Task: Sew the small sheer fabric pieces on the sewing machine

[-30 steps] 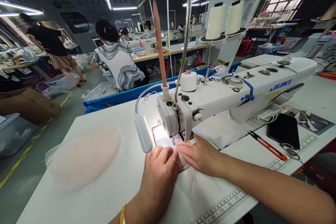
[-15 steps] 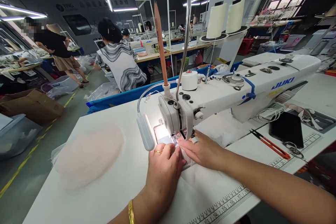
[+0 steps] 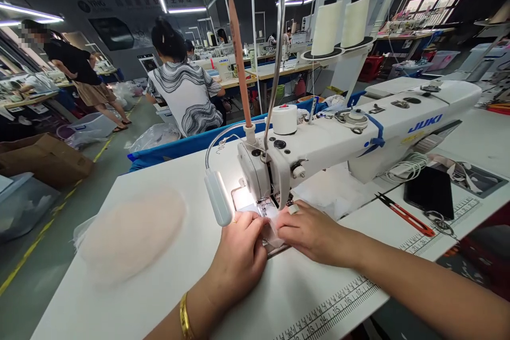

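At the needle end of a white JUKI sewing machine (image 3: pixel 326 146), my left hand (image 3: pixel 241 249) has its thumb and fingers pinched together on the left edge of a sheer pale fabric (image 3: pixel 272 231). Curled on the fabric's other side is my right hand (image 3: pixel 314 231), closed close beside the machine head. The fabric stretches between both hands, just in front of the presser foot (image 3: pixel 263 208). My fingers cover part of it. A lamp (image 3: pixel 218 199) lights this spot from the left.
On the left of the white table (image 3: pixel 199 297) lies a pile of pale sheer pieces (image 3: pixel 131 236). Orange thread snips (image 3: pixel 406 215), a black phone (image 3: pixel 429 192) and keys (image 3: pixel 438 220) lie at the right. A pencil (image 3: pixel 239 64) stands upright on the machine. A seated co-worker (image 3: pixel 185 85) is ahead.
My right hand has drawn back from the presser foot and its fingers have curled in. The gap between my hands has widened, showing more fabric. The view has shifted slightly.
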Motion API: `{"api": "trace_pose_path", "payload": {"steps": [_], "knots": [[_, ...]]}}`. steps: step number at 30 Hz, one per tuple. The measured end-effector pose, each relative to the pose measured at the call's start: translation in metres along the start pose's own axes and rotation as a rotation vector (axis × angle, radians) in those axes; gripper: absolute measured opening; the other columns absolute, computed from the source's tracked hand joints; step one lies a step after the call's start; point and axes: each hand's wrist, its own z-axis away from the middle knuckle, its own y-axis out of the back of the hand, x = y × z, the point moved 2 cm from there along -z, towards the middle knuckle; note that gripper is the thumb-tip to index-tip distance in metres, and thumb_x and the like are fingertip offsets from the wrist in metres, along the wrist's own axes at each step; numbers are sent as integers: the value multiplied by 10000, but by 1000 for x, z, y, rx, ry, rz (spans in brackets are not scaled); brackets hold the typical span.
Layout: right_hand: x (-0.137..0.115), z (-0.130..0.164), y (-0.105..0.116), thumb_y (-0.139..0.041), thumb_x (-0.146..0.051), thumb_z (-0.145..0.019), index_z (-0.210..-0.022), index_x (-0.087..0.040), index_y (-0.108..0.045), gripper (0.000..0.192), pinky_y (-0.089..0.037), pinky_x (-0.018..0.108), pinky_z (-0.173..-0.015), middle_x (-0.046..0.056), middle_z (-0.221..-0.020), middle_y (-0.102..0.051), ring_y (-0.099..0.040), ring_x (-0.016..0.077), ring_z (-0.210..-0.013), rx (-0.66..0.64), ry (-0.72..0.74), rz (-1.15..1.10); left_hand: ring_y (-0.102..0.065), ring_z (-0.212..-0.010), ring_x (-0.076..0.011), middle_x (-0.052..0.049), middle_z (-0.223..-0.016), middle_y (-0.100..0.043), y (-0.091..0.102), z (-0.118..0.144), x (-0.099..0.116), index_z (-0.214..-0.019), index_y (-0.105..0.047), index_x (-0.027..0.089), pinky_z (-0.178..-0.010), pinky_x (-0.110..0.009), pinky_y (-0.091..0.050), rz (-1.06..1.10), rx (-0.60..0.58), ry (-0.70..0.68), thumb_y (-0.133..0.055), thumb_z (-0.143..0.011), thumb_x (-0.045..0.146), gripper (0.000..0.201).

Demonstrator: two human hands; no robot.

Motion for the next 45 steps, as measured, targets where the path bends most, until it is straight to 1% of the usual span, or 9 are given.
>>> {"api": "trace_pose_path", "payload": {"steps": [3,9,13,17,27,30,33,37,45], "knots": [[6,-2,0,-442,-232,-1105,-1010,-196,-679,258,-464,376,-861,69,-958,-715,-602,225,-916,116,-109,-127,-570,-933,-263,-75,-1023,-628,0,-6,-2,-1141,-679,217,-793,-385,-519,36,-23,20,-519,-777,75,422],[12,-9,3,-367,-433,-1147,-1028,-195,-701,427,-518,349,-809,69,-960,-717,-656,225,-888,243,-304,-373,-521,-869,-239,-57,-904,-583,-9,-17,-12,-873,-627,204,-732,-330,-481,29,44,41,-598,-897,157,60],[11,-11,2,-272,-509,-1160,-989,-200,-711,563,-502,364,-864,83,-983,-738,-662,236,-938,222,-284,-343,-505,-845,-226,-63,-869,-587,-16,-19,-18,-814,-635,194,-714,-312,-443,-49,131,-33,-566,-932,114,158],[6,-11,1,-163,-509,-1170,-960,-200,-676,635,-435,365,-845,50,-892,-738,-616,202,-806,110,-68,-176,-513,-839,-218,-70,-911,-645,-12,-14,-13,-773,-672,188,-702,-315,-415,-124,141,-160,-504,-1001,119,291],[-7,1,7,-649,-519,-1046,-876,-187,-596,376,-318,333,-784,-22,-846,-662,-527,169,-819,-5,94,44,-596,-900,-228,-18,-950,-740,3,4,7,-972,-741,222,-835,-402,-394,-28,47,-224,-500,-1036,74,290],[-3,2,1,-582,-239,-1069,-879,-189,-599,197,-294,331,-763,-22,-832,-649,-499,169,-800,41,103,104,-593,-900,-228,-10,-969,-746,1,4,6,-1011,-738,227,-838,-408,-377,-29,40,-212,-495,-1025,55,298],[0,2,-4,-478,-57,-1038,-877,-190,-595,239,-291,321,-754,-23,-804,-631,-474,168,-780,73,112,121,-590,-883,-227,-9,-960,-748,1,3,5,-957,-725,212,-821,-405,-372,-25,48,-216,-491,-1013,49,291],[2,0,-5,-463,-14,-1000,-868,-193,-583,253,-301,314,-745,-22,-793,-620,-449,171,-760,88,102,119,-598,-879,-227,-27,-957,-752,1,0,3,-856,-698,191,-792,-386,-397,-33,67,-230,-492,-1011,57,291],[12,-5,-14,-532,-5,-894,-796,-204,-526,222,-259,317,-654,-18,-734,-560,-429,175,-728,-25,-51,84,-604,-903,-228,-34,-1008,-755,-1,-6,-12,-1051,-755,219,-720,-327,-447,-82,51,-203,-474,-1064,105,303]]}}
